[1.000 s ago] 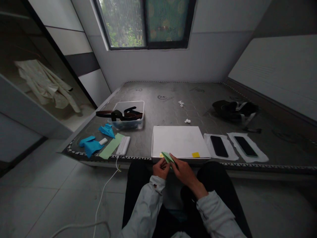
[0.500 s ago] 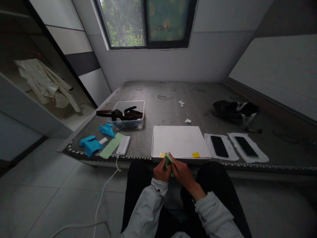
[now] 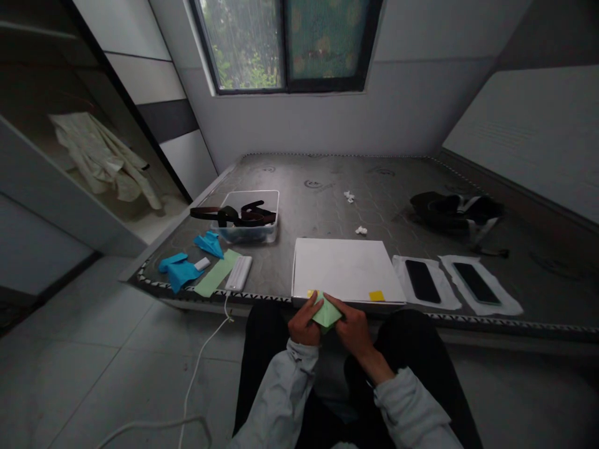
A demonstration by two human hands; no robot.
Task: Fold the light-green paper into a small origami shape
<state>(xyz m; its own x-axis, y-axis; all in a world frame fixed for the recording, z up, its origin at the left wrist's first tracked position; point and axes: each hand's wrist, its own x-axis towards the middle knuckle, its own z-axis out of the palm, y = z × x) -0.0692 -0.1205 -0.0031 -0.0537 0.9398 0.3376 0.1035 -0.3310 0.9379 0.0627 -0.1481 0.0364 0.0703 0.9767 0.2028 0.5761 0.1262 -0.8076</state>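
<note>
Between my hands is a small piece of folded green paper (image 3: 327,313), its flat face turned up toward me. My left hand (image 3: 305,323) grips its left side, with the thumb along the edge. On the right side, the fingers of my right hand (image 3: 354,330) pinch the paper. Both hands are just in front of the near edge of a white flat box (image 3: 344,268), above my lap. A yellow sticky square (image 3: 376,295) lies on the box's near right corner, and another at the near left is partly covered by my fingers.
Left of the box lie a white power strip (image 3: 239,273) with a cord, a green paper strip (image 3: 218,274), blue folded paper (image 3: 181,272) and a clear bin (image 3: 253,234) holding belts (image 3: 255,214). To the right are two phones (image 3: 422,280) on white wraps and a black cap-like item (image 3: 440,209).
The green paper has been turned from a narrow edge-on shape to a wider face. My hands have moved slightly apart. The whole view has shifted a little.
</note>
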